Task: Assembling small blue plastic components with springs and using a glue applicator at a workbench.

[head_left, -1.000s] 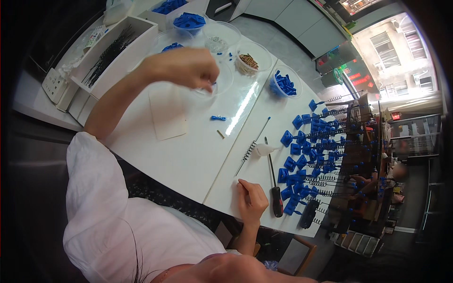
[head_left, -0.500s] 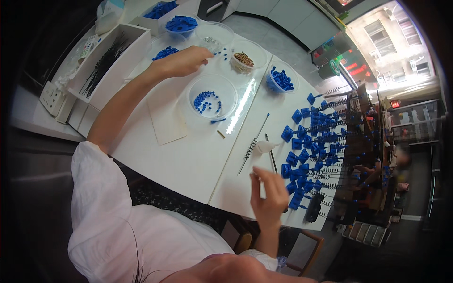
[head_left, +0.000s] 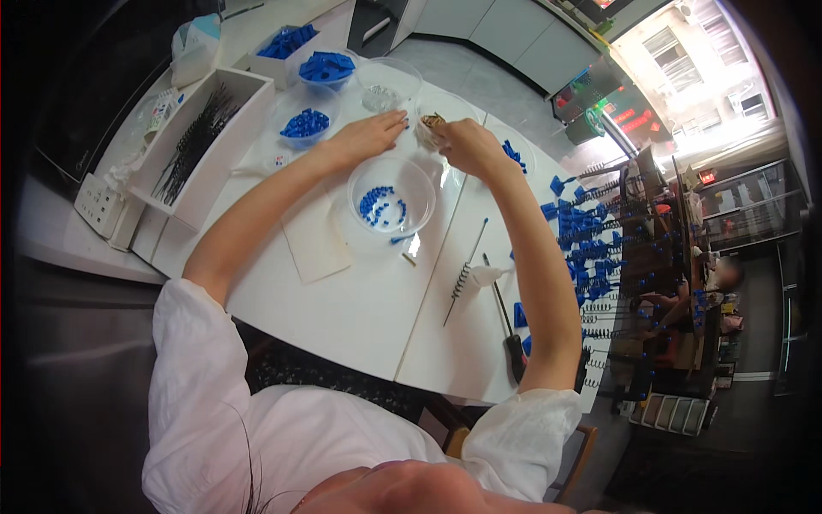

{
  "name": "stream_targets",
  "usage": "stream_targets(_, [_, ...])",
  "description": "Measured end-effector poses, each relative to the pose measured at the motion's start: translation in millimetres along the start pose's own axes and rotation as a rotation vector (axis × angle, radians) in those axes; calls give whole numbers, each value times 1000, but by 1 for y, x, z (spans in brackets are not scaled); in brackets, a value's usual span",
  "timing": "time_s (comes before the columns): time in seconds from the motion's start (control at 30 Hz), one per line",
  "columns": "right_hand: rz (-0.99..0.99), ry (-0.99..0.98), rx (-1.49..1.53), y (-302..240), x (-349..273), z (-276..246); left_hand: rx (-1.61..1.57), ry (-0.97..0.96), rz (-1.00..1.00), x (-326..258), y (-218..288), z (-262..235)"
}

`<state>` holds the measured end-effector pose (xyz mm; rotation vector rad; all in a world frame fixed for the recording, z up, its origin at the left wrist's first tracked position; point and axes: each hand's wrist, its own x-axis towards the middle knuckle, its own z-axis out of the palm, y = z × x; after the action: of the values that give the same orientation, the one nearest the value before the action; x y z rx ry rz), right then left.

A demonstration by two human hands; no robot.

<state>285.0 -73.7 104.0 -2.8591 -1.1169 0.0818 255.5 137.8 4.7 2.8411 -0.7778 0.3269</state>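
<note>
My left hand (head_left: 372, 135) lies palm down on the white table with its fingers stretched out, their tips by a few loose small blue pieces. Over at the clear bowl of brass-coloured pins (head_left: 433, 121), my right hand (head_left: 471, 147) is closed with its fingertips at the rim; whatever they pinch is hidden. Below my left hand stands a clear round bowl (head_left: 353, 199) with small blue pieces (head_left: 375, 206) inside. A thin black rod with a coiled spring (head_left: 461, 281) lies below my right forearm, next to a small white bottle (head_left: 486, 275) and a screwdriver (head_left: 515, 355).
Bowls of blue parts (head_left: 306, 124) and clear bits (head_left: 379, 97) stand at the back. A white box (head_left: 141, 184) of black rods is at the left. Paper (head_left: 315, 248) lies mid-table. Rows of blue pieces with black springs (head_left: 582, 227) line the right edge.
My right hand has reached up and away from the near table to the bowl of brass-coloured pins. My left hand has shifted slightly right and down, its fingers flatter.
</note>
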Motion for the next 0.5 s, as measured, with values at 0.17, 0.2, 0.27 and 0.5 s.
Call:
stream_targets(0.17, [-158, -380, -54, 0, 12, -48, -56, -88, -53, -27, 4, -17])
stream_targets(0.2, [-55, -406, 1, -5, 21, -62, -55, -90, -59, -31, 6, -25])
stream_targets(0.27, [55, -425, 54, 4, 46, -67, -149, -214, -142, -32, 13, -41])
stream_targets(0.5, [-128, 35, 153, 57, 134, 25, 102, -10, -328, -24, 19, -18])
